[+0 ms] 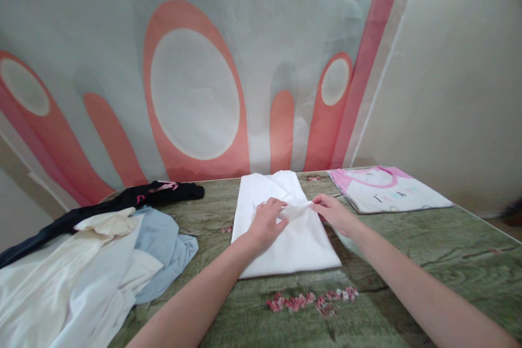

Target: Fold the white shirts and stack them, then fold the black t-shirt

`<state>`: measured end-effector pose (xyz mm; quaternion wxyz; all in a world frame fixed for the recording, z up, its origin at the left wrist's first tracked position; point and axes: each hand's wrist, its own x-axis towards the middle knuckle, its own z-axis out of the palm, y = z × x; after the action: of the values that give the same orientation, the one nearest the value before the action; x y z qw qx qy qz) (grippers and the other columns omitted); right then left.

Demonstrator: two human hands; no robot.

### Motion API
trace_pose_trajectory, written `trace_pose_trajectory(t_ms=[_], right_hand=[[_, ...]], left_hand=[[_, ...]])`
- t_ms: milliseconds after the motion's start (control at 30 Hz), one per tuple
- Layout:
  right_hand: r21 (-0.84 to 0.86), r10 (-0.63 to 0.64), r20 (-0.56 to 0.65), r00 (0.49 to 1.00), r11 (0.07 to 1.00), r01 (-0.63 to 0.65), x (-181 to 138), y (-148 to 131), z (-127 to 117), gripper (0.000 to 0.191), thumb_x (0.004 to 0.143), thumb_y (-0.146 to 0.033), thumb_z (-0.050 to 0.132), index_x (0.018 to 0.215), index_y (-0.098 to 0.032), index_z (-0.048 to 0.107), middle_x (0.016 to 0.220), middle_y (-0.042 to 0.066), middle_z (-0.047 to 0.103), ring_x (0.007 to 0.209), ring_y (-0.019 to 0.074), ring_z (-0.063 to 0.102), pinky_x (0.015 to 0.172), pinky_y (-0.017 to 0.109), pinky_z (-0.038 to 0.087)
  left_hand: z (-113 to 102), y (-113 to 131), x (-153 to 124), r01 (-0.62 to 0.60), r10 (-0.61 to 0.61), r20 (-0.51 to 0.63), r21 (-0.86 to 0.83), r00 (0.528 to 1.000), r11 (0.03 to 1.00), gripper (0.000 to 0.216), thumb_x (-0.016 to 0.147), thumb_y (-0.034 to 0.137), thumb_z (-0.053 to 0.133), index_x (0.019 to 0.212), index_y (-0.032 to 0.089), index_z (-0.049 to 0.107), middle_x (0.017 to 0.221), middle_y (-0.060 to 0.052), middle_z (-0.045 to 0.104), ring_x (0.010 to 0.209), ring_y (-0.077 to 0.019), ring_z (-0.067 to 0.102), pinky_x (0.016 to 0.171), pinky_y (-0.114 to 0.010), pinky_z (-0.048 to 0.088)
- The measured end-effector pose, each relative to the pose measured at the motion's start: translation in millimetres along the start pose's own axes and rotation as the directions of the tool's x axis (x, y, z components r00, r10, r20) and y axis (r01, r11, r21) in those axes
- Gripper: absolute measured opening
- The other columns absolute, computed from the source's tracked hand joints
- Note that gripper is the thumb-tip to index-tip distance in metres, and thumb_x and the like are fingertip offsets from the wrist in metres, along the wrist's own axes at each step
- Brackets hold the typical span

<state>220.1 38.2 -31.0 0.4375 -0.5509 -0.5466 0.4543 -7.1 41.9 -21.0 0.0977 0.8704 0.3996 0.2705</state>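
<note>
A white garment [293, 250], folded into a long rectangle, lies on the table in front of me. My left hand [267, 220] rests on its middle, with the fingers bent over the cloth and the thumb held apart. At the garment's right edge my right hand [328, 211] pinches a raised fold of the fabric between thumb and fingers. That fold stretches across from the right fingertips to the left ones. What lies under my left fingers is hidden.
To the left lies a loose heap of cream, white and light blue clothes [101, 272], with a black garment [163, 193] behind it. A folded white and pink shirt [387, 190] sits at the back right. The wood-patterned table [408, 261] meets a painted wall [261, 38].
</note>
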Motion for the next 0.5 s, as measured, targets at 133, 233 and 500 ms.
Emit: trace_pose_trajectory(t_ms=[133, 233, 500], right_hand=[[0.182, 0.091, 0.032, 0.995, 0.979, -0.095, -2.6, -1.7, 6.7, 0.016, 0.068, -0.018, 0.058, 0.082, -0.021, 0.052, 0.067, -0.004, 0.06, 0.059, 0.0109, 0.057, 0.054, 0.021, 0.044], [0.257, 0.126, 0.083, 0.989, 0.956, -0.143, -4.1, -4.2, 8.3, 0.021, 0.068, -0.016, 0.058, 0.088, -0.021, 0.053, 0.074, -0.001, 0.063, 0.067, 0.0123, 0.06, 0.06, 0.023, 0.048], [0.242, 0.176, 0.126, 0.976, 0.949, -0.202, -5.5, -10.0, 1.6, 0.028, 0.071, -0.015, 0.059, 0.098, -0.019, 0.054, 0.086, 0.003, 0.068, 0.079, 0.0149, 0.064, 0.073, 0.027, 0.05]], left_hand=[[0.4, 1.1, -1.6, 0.007, -0.007, -0.025, -0.02, 1.0, 1.0, 0.039, 0.075, 0.023, 0.061, 0.112, 0.022, 0.049, 0.108, -0.006, 0.054, 0.102, -0.0211, 0.05, 0.089, -0.037, 0.036], [-4.2, 3.3, 0.3, 0.0, 0.0, -0.02, -0.012, 1.0, 1.0, 0.04, 0.076, 0.027, 0.061, 0.113, 0.022, 0.049, 0.11, -0.006, 0.054, 0.104, -0.0218, 0.05, 0.089, -0.037, 0.036], [-13.9, 10.4, 40.6, -0.144, 0.123, 0.271, 0.061, 0.955, 0.988, 0.03, 0.082, 0.027, 0.053, 0.111, 0.02, 0.052, 0.111, -0.006, 0.059, 0.103, -0.0234, 0.053, 0.089, -0.037, 0.037]])
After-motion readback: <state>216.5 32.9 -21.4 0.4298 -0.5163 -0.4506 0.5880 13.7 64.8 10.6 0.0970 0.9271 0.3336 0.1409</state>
